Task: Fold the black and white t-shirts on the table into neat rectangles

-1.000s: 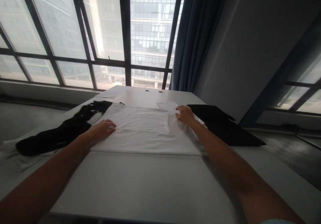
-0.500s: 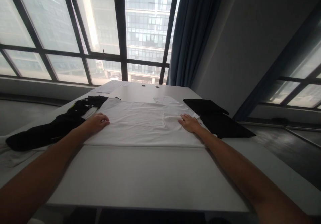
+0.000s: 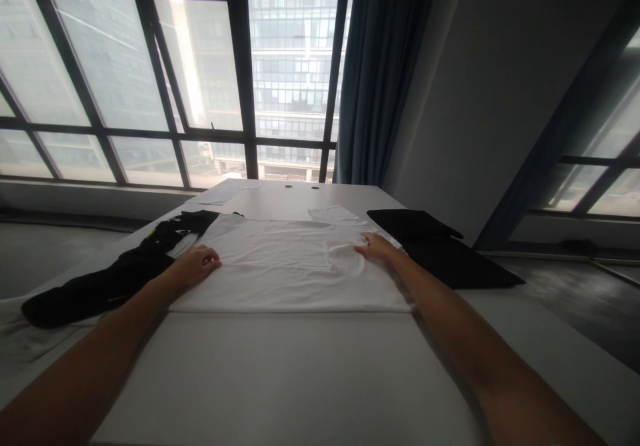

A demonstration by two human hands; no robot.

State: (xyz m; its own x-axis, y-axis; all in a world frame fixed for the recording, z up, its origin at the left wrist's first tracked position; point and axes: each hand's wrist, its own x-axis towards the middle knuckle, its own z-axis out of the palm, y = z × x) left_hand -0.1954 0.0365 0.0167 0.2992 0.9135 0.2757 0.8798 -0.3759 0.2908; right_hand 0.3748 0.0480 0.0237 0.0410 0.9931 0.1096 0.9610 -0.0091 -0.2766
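A white T-shirt (image 3: 280, 249) lies spread sideways on the white table (image 3: 285, 373), lightly wrinkled, a sleeve sticking out at its far right. At the shirt's left edge my left hand (image 3: 196, 265) rests with bent fingers closed on the cloth. My right hand (image 3: 377, 246) is at the shirt's right side by a folded-over part, thumb and bent fingers pinching the fabric. The fingertips of both hands are partly hidden in the cloth.
Dark clothing with a printed pattern (image 3: 110, 276) lies left, partly over other pale cloth. Folded black cloth (image 3: 440, 253) lies right. A paper sheet (image 3: 217, 195) sits at the far left of the table. Beyond are windows and a blue curtain (image 3: 377, 99).
My right hand has gone from lying flat with spread fingers to pinching the cloth. My left hand stays at the left edge. The view has tilted up slightly.
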